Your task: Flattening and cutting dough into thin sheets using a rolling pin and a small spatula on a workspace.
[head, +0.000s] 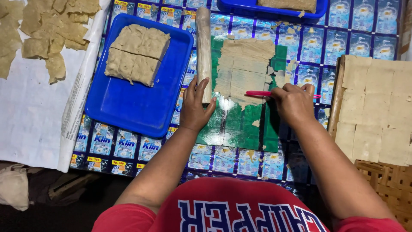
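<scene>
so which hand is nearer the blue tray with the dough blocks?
Left. The left hand rests on the rolling pin just beside the blue tray's right edge. The right hand holds a pink tool farther right, across the flattened dough sheet.

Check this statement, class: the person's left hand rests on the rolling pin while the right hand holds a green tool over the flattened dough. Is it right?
Not quite. In the head view the tool in the right hand is pink, not green. The rest holds: the left hand rests on the rolling pin, and the tool lies over the flattened dough.
</scene>
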